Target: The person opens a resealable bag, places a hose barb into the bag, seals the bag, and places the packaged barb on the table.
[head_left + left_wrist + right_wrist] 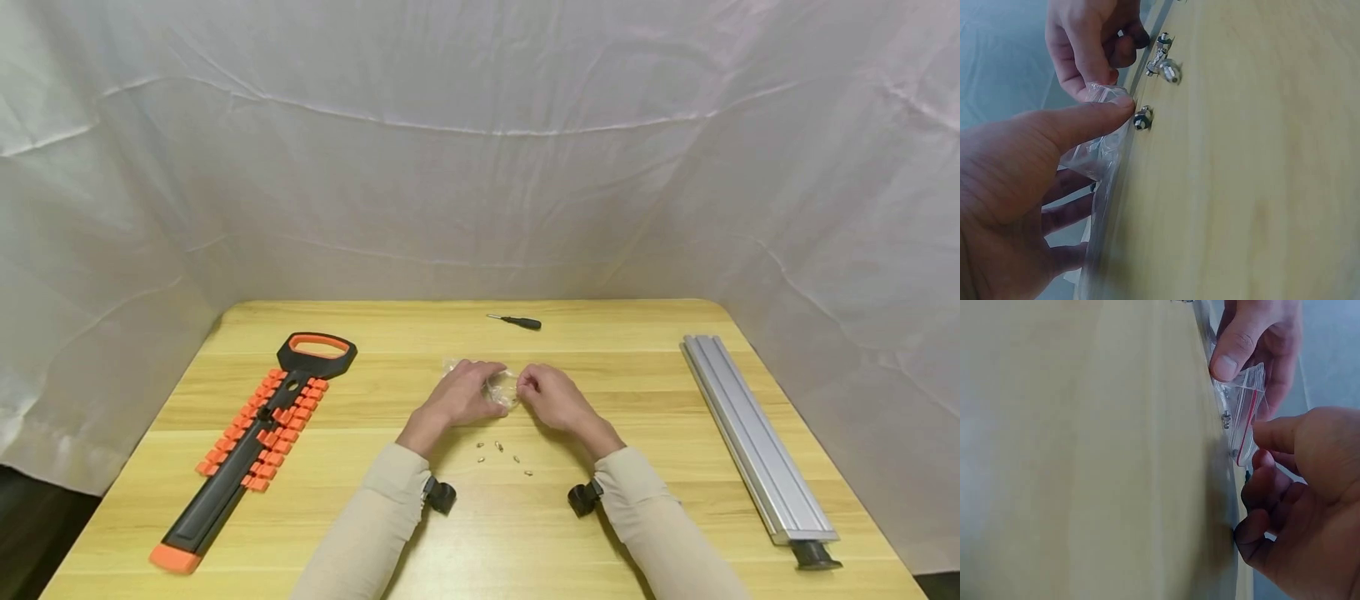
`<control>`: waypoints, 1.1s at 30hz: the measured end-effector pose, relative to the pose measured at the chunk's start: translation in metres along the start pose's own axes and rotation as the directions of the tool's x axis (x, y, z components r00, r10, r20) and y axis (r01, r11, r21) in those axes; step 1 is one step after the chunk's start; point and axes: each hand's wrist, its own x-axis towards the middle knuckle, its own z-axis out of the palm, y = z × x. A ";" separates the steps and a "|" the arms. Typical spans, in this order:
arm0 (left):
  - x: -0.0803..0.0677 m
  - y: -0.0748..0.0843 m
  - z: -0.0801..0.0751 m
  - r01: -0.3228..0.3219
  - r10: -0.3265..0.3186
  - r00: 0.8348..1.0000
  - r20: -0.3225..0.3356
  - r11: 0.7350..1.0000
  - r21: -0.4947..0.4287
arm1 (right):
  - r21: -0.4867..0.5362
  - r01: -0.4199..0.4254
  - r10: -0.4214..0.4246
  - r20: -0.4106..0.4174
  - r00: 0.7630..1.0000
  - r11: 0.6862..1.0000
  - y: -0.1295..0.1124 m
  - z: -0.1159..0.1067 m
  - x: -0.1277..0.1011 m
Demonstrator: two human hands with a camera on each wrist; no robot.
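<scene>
A clear zip bag (504, 388) with a red line along its mouth (1248, 419) lies between both hands over the table. My left hand (467, 392) holds the bag, thumb on the near side and fingers behind it. Thumb and forefinger of my right hand (555, 398) pinch the bag's edge at the mouth; its other fingers are curled. Several small metal fittings (498, 447) lie loose on the table just in front of the hands. Close up in the left wrist view, one fitting (1142, 118) shows a dark ring round its shiny body.
On the left lies a long black rack (247, 454) with orange clips and a looped handle. A grey aluminium profile (757, 442) with a black foot lies on the right. Farther back is a small black-handled screwdriver (521, 322). A pale curtain (480, 192) surrounds the wooden table (420, 333).
</scene>
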 end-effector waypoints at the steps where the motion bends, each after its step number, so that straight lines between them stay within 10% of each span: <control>1: 0.000 0.000 0.000 0.000 0.000 1.000 0.001 1.000 0.000 | -0.007 -0.002 0.002 0.002 1.000 1.000 0.000 0.000 0.001; 14: 0.000 0.001 -0.001 -0.003 0.003 1.000 0.019 1.000 0.023 | 0.019 -0.040 0.040 0.005 0.999 0.999 -0.001 -0.004 -0.005; 33: 0.000 0.005 -0.005 0.036 -0.039 0.998 0.046 0.997 0.073 | 0.062 0.108 -0.115 0.107 0.988 0.992 -0.015 -0.002 -0.035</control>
